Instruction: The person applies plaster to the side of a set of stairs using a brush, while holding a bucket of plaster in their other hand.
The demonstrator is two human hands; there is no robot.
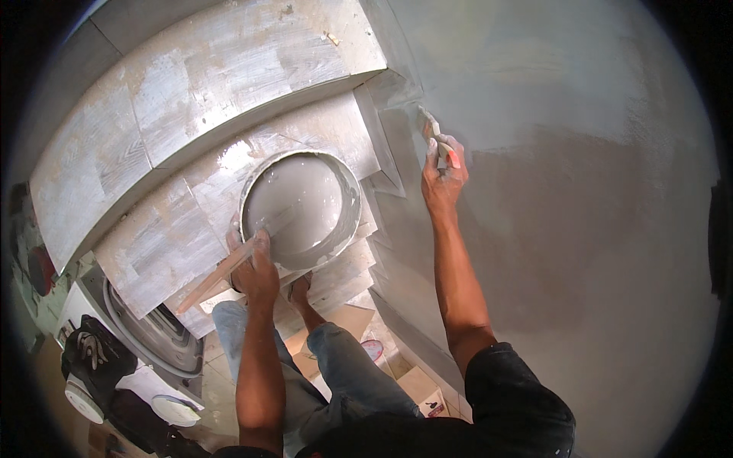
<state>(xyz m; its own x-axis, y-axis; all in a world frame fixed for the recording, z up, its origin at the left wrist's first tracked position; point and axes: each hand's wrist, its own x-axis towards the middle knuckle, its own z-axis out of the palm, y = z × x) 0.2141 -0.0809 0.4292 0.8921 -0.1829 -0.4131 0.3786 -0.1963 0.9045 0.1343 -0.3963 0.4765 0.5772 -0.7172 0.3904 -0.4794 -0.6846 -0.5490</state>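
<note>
My right hand (445, 175) is closed around a small hand tool (437, 136) with a red-ended handle. Its whitened tip is at the wall, near the stair corner; I cannot tell whether it is a brush or a putty knife. At the near-left rim of a round bucket (353, 187), my left hand (256, 267) is closed on a long, flat, tan strip (210, 282) that slants down to the left. My fingers partly hide the strip's upper end. Smooth grey liquid compound (296, 200) fills much of the bucket, which stands on a stair step.
Wood-look stair treads (221, 65) smeared with pale residue curve across the left. The wall (565, 229) at right has a darker, damp-looking patch. Below left are a grey tub-like fixture (156, 336) and a black bag (99, 355). Cardboard (418, 384) lies near my legs.
</note>
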